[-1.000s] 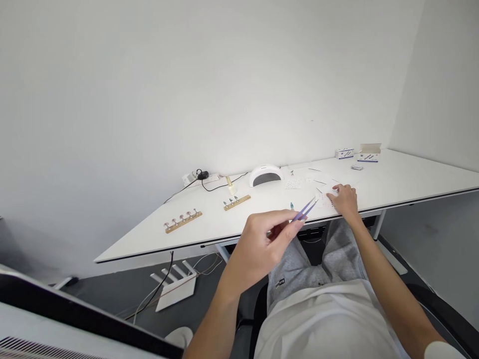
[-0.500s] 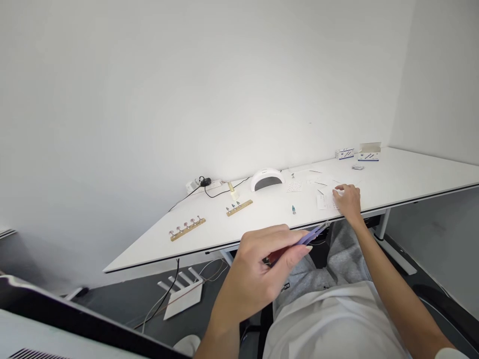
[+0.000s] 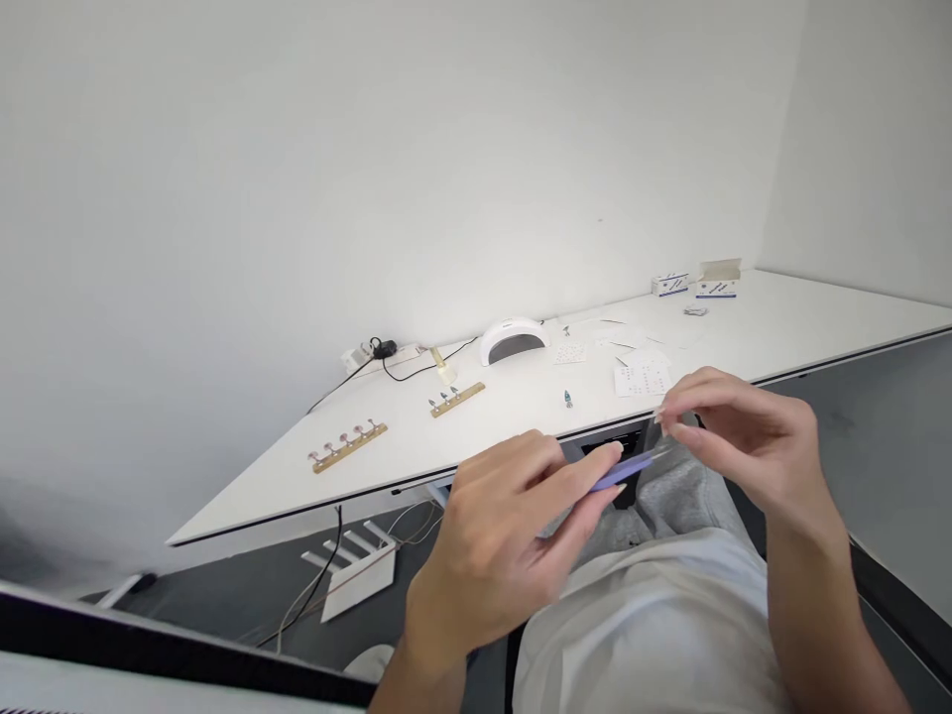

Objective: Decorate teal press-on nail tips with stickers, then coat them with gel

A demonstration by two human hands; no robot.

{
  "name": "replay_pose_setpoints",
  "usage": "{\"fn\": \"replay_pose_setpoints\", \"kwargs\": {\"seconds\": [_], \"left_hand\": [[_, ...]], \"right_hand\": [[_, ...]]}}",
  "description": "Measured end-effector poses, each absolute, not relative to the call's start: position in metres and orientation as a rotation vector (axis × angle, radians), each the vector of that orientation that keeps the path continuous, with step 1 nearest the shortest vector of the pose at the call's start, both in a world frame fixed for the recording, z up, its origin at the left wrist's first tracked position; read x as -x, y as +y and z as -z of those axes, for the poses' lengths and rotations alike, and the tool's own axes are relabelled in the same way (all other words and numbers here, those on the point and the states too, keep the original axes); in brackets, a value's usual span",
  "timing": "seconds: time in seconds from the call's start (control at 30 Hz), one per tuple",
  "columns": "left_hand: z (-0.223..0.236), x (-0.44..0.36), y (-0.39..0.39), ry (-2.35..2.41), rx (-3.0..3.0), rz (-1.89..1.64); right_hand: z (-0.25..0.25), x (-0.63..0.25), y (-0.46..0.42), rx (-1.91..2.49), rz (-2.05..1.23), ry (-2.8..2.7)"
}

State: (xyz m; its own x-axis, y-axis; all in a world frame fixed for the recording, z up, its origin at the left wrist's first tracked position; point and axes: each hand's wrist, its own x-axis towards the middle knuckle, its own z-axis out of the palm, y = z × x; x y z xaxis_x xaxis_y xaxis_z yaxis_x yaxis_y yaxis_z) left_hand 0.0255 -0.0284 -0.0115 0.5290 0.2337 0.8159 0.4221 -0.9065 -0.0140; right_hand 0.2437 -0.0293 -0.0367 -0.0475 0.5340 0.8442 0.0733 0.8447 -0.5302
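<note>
My left hand point(image 3: 506, 521) grips a slim purple tool with a metal tip point(image 3: 623, 474), which looks like tweezers, between thumb and fingers. Its tip points right, above my lap and in front of the table edge. My right hand point(image 3: 751, 446) is raised just past that tip, thumb and fingertips pinched together. Whatever sits in the pinch is too small to make out. Behind it on the table lies a white sticker sheet point(image 3: 641, 379) with small marks. A teal nail tip on a stand point(image 3: 568, 399) stands left of that sheet.
A white nail lamp point(image 3: 515, 339) stands at the back of the table point(image 3: 521, 402). Nearby are wooden strips with nail tips point(image 3: 456, 400) and pink-topped stands point(image 3: 349, 446), plus a bottle point(image 3: 444, 367). Two small boxes point(image 3: 671, 285) sit far right. A router point(image 3: 362, 580) is below.
My right hand has lifted off the sheets on the table and come toward the tool's tip. The tool in my left hand has tilted flatter. The view has shifted slightly.
</note>
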Motion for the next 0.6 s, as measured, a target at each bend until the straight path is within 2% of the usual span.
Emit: {"fn": "replay_pose_setpoints", "kwargs": {"seconds": [0.23, 0.6], "left_hand": [[0.0163, -0.0269, -0.0334, -0.548, 2.452, 1.234], [0.0154, -0.0289, -0.0346, -0.529, 2.384, 1.227]], "right_hand": [[0.0366, -0.2472, -0.0341, 0.330, -0.339, -1.673], [0.0339, -0.2444, -0.0356, 0.344, -0.386, -1.640]]}}
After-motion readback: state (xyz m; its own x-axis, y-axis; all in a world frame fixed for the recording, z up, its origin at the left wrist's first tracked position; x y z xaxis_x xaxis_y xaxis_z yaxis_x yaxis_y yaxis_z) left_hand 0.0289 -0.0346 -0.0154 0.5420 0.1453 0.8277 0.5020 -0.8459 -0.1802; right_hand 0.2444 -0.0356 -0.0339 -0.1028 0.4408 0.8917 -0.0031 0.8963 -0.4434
